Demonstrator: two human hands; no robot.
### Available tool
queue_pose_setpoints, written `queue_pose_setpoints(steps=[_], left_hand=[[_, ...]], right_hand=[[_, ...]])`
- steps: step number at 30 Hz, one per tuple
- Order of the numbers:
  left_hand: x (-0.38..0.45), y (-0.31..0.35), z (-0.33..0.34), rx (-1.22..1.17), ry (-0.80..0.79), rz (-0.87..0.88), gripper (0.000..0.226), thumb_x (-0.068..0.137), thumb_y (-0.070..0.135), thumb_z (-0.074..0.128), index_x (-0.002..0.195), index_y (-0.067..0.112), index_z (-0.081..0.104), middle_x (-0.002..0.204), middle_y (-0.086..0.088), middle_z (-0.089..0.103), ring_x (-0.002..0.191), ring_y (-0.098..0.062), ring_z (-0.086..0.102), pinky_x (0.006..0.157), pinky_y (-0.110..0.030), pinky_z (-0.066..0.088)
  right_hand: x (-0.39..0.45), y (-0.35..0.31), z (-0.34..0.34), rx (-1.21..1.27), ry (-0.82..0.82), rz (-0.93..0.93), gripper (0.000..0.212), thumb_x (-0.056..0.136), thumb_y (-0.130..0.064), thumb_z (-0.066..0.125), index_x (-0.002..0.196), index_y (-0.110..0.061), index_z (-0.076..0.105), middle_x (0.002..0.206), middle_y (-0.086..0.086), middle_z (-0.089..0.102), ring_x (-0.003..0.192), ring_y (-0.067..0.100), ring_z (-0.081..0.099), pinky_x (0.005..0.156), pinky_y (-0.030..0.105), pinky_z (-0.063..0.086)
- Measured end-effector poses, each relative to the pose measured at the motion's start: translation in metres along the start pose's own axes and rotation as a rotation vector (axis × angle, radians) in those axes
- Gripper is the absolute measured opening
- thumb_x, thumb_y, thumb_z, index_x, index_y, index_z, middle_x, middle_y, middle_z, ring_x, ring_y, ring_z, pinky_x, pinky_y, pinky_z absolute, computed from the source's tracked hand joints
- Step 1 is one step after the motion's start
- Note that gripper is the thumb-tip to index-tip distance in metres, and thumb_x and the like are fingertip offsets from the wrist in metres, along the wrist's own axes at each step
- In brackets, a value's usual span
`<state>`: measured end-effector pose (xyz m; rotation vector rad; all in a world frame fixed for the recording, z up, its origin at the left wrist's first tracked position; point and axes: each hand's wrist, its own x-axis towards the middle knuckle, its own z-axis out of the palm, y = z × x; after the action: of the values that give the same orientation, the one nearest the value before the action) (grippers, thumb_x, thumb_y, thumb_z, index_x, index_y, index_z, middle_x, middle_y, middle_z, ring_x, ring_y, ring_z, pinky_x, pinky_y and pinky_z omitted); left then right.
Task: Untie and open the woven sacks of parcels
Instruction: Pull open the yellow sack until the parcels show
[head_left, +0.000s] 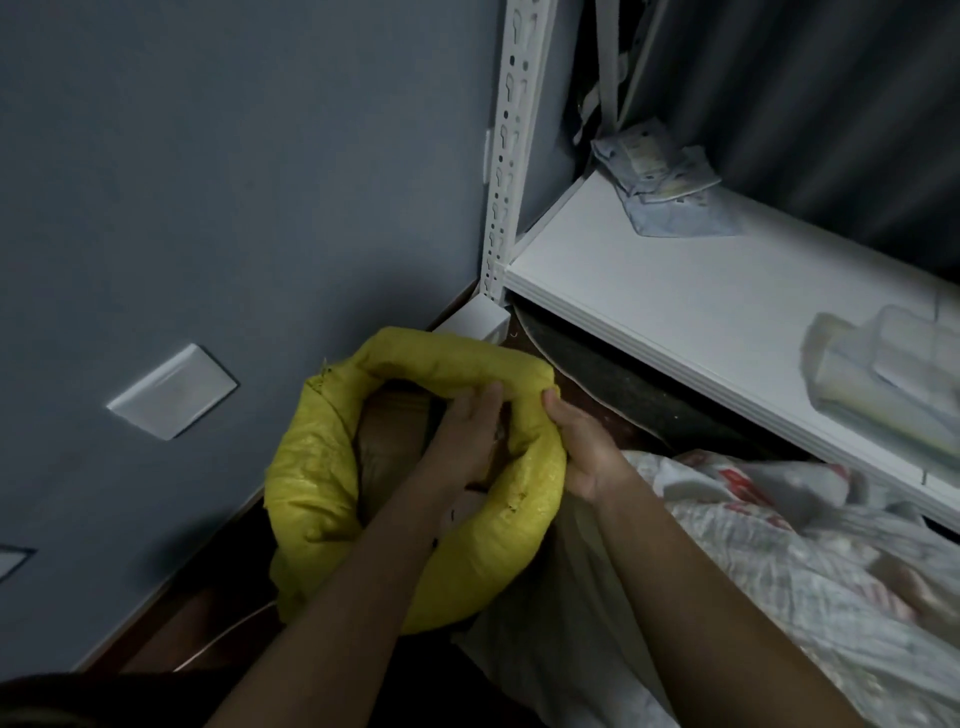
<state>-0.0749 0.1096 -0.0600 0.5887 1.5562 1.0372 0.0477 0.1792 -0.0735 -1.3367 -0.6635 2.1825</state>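
Head view, looking down into a dim corner. Yellow woven sack (332, 467) on the floor against the grey wall (208, 182), mouth open and rim rolled down into a thick collar; brown parcels (387, 441) visible inside. Left hand (465, 434) reaching across the mouth, fingers laid over the inner side of the far-right rim, pressing the fabric. Right hand (576, 452) on the outer side of that same rim, grip closed round the rolled edge, thumb on top. White printed sack (779, 545) just beside, to the right. White shelf (701, 291) above it, carrying labelled packets (660, 176) and clear plastic bags (883, 374).
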Motion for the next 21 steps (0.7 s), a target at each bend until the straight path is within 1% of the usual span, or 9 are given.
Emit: queue_pose_setpoints(steps=[2, 5, 8, 10, 12, 14, 16, 19, 21], left_hand=[[0.006, -0.006, 0.005, 0.083, -0.068, 0.01, 0.074, 0.079, 0.063, 0.058, 0.14, 0.03, 0.033, 0.137, -0.001, 0.05, 0.123, -0.02, 0.05, 0.102, -0.048, 0.043], [0.019, -0.024, 0.011, 0.277, -0.09, 0.053, 0.095, 0.06, 0.06, 0.067, 0.142, 0.033, 0.029, 0.137, -0.001, 0.048, 0.125, -0.018, 0.048, 0.102, -0.046, 0.044], [0.019, -0.025, 0.017, 0.342, 0.059, 0.192, 0.071, 0.074, 0.033, 0.064, 0.139, 0.023, 0.039, 0.128, -0.003, 0.056, 0.118, -0.017, 0.052, 0.101, -0.046, 0.045], [0.018, -0.021, 0.022, 0.385, 0.209, 0.282, 0.054, 0.088, 0.015, 0.057, 0.14, 0.02, 0.042, 0.129, -0.004, 0.057, 0.117, -0.017, 0.053, 0.103, -0.041, 0.043], [0.016, -0.015, 0.028, 0.397, 0.236, 0.317, 0.055, 0.09, 0.01, 0.053, 0.142, 0.02, 0.04, 0.13, -0.004, 0.057, 0.116, -0.017, 0.053, 0.102, -0.037, 0.044], [0.008, -0.007, 0.032, 0.245, 0.123, 0.222, 0.056, 0.082, 0.012, 0.052, 0.136, 0.025, 0.046, 0.119, -0.005, 0.062, 0.106, -0.019, 0.058, 0.096, -0.041, 0.048], [0.0, 0.0, 0.031, 0.105, 0.037, 0.131, 0.053, 0.073, 0.014, 0.05, 0.124, 0.027, 0.057, 0.114, -0.009, 0.063, 0.105, -0.023, 0.059, 0.097, -0.047, 0.047], [-0.014, 0.0, 0.014, -0.108, -0.021, 0.084, 0.033, 0.086, 0.006, 0.053, 0.107, 0.029, 0.065, 0.112, 0.0, 0.066, 0.105, -0.014, 0.061, 0.093, -0.033, 0.05], [-0.023, -0.012, 0.0, -0.092, -0.022, 0.085, 0.032, 0.094, 0.01, 0.052, 0.119, 0.029, 0.059, 0.119, 0.007, 0.062, 0.105, -0.006, 0.059, 0.088, -0.022, 0.049]], right_hand=[[0.013, 0.009, 0.002, -0.054, 0.05, -0.029, 0.025, 0.098, -0.023, 0.051, 0.108, -0.001, 0.06, 0.104, 0.022, 0.065, 0.092, 0.032, 0.064, 0.083, 0.043, 0.052], [0.023, 0.013, 0.0, -0.451, 0.239, -0.323, 0.011, 0.094, -0.017, 0.057, 0.087, -0.018, 0.049, 0.083, 0.005, 0.056, 0.073, 0.015, 0.055, 0.067, 0.029, 0.047], [0.018, 0.015, -0.02, -0.88, 0.338, -0.639, 0.011, 0.088, -0.029, 0.061, 0.078, -0.026, 0.057, 0.081, 0.0, 0.059, 0.08, 0.017, 0.054, 0.072, 0.028, 0.043], [0.008, 0.023, -0.033, -1.023, 0.349, -0.687, 0.02, 0.091, -0.036, 0.053, 0.08, -0.028, 0.067, 0.088, 0.004, 0.062, 0.09, 0.02, 0.053, 0.081, 0.027, 0.038], [-0.007, 0.039, -0.037, -0.999, 0.243, -0.643, 0.03, 0.094, -0.041, 0.042, 0.076, -0.03, 0.064, 0.086, 0.007, 0.061, 0.086, 0.02, 0.056, 0.081, 0.033, 0.044], [-0.024, 0.055, -0.028, -0.971, 0.105, -0.568, 0.026, 0.092, -0.042, 0.042, 0.09, -0.026, 0.063, 0.095, 0.002, 0.062, 0.092, 0.016, 0.059, 0.086, 0.038, 0.049], [-0.033, 0.06, -0.018, -0.793, 0.011, -0.487, 0.015, 0.096, -0.033, 0.05, 0.109, -0.032, 0.059, 0.106, -0.011, 0.062, 0.103, 0.005, 0.059, 0.093, 0.027, 0.048], [-0.028, 0.06, -0.012, -0.513, 0.111, -0.452, 0.026, 0.098, -0.02, 0.051, 0.122, -0.022, 0.06, 0.114, 0.0, 0.066, 0.107, 0.014, 0.062, 0.096, 0.035, 0.051], [-0.021, 0.056, -0.008, -0.223, 0.168, -0.337, 0.025, 0.098, -0.011, 0.048, 0.119, -0.015, 0.061, 0.111, 0.012, 0.067, 0.102, 0.026, 0.064, 0.089, 0.041, 0.054]])
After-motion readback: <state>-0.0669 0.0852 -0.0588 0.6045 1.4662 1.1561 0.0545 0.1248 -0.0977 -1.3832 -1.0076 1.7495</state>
